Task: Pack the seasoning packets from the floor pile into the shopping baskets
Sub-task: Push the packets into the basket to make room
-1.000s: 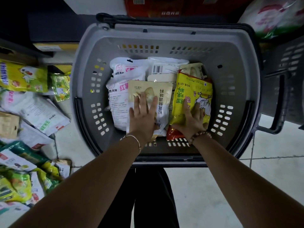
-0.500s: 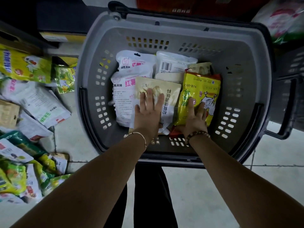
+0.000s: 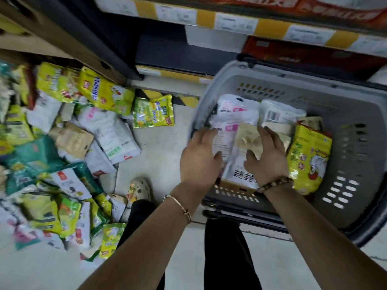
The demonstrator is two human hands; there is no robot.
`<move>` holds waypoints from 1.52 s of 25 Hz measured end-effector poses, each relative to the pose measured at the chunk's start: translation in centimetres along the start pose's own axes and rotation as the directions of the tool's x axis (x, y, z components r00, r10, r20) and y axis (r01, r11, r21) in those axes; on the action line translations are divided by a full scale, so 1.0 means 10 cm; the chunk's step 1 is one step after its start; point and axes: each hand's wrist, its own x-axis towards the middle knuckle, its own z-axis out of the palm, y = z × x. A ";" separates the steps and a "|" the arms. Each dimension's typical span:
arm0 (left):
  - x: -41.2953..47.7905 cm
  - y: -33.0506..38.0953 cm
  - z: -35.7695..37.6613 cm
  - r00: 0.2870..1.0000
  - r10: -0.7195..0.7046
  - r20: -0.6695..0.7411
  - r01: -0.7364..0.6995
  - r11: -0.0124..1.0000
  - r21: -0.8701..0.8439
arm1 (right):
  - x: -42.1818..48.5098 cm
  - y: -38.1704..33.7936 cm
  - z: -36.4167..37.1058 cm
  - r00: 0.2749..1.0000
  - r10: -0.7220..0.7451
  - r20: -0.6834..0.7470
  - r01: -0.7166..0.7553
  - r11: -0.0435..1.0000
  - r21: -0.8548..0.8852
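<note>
Hovering over grey basket (image 3: 360,168) with left grip (image 3: 199,158) and right grip (image 3: 269,155), fingers loosely spread, nothing held. Inside basket: white packets (image 3: 236,109) with pink print, beige packet (image 3: 245,141), glossy yellow packet (image 3: 307,162). At left, floor pile (image 3: 62,155) of green, yellow, white packs.

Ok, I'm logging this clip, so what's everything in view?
shopping basket: one, grey, floor at right.
yellow packet: one, yellow, basket's right side.
beige packet: one, beige, basket's middle.
white packets: at least three, white, basket's left and back.
floor pile: many packets, yellow-green, white, teal, tan, floor at left.
price strips: several, yellow and white, shelf edges above.
red cartons: at least two, red, shelves behind the basket.
shoe: one, cream, beside the pile.
left hand: one, open, over the basket's left rim.
right hand: one, open, over the beige packet.
</note>
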 end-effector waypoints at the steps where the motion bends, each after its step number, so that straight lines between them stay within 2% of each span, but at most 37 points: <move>1: -0.02 -0.15 -0.18 0.999 -0.030 -0.039 0.028 0.999 -0.045 | -0.03 -0.25 0.04 0.997 -0.057 -0.050 0.058 0.998 0.018; 3: -0.06 -0.53 -0.49 0.990 -0.118 -0.078 0.110 0.989 -0.104 | -0.09 -0.77 0.13 0.975 -0.161 -0.155 0.165 0.986 0.015; 5: -0.12 -0.93 -0.76 0.973 -0.211 -0.093 0.198 0.972 -0.131 | -0.16 -1.25 0.25 0.953 -0.229 -0.199 0.233 0.972 -0.002; 9: -0.20 -1.78 -1.24 0.910 -0.397 -0.124 0.356 0.898 -0.259 | -0.24 -2.03 0.72 0.972 -0.233 -0.018 0.232 0.973 -0.013; 13: -0.20 -2.73 -1.45 0.840 -0.535 -0.089 0.483 0.813 -0.326 | -0.15 -2.43 1.60 0.968 -0.147 0.203 0.165 0.983 -0.076; 20: -0.03 -4.31 -1.25 0.748 -0.662 -0.042 0.604 0.706 -0.371 | 0.31 -2.56 3.21 0.932 0.013 0.363 0.015 0.997 -0.075; 25: 0.29 -5.03 -0.85 0.750 -0.641 -0.165 0.557 0.746 -0.366 | 0.62 -2.30 4.13 0.918 0.079 0.390 -0.077 0.997 -0.019; 28: 0.51 -5.20 -0.54 0.762 -0.617 -0.196 0.478 0.740 -0.473 | 0.81 -2.10 4.58 0.907 0.093 0.410 -0.120 0.992 0.042; 31: 0.64 -5.29 -0.18 0.733 -0.635 -0.246 0.405 0.696 -0.593 | 0.95 -2.05 5.01 0.889 0.071 0.452 -0.140 0.983 0.121; 33: 0.66 -5.34 0.05 0.718 -0.648 -0.255 0.358 0.657 -0.664 | 0.97 -2.03 5.24 0.904 0.085 0.419 -0.182 0.963 0.198; 35: 0.66 -5.38 0.22 0.724 -0.648 -0.238 0.347 0.640 -0.686 | 0.99 -2.07 5.41 0.912 0.143 0.384 -0.240 0.946 0.216; 38: 0.57 -5.41 0.34 0.723 -0.650 -0.232 0.326 0.618 -0.716 | 0.93 -2.12 5.52 0.884 0.161 0.439 -0.313 0.901 0.300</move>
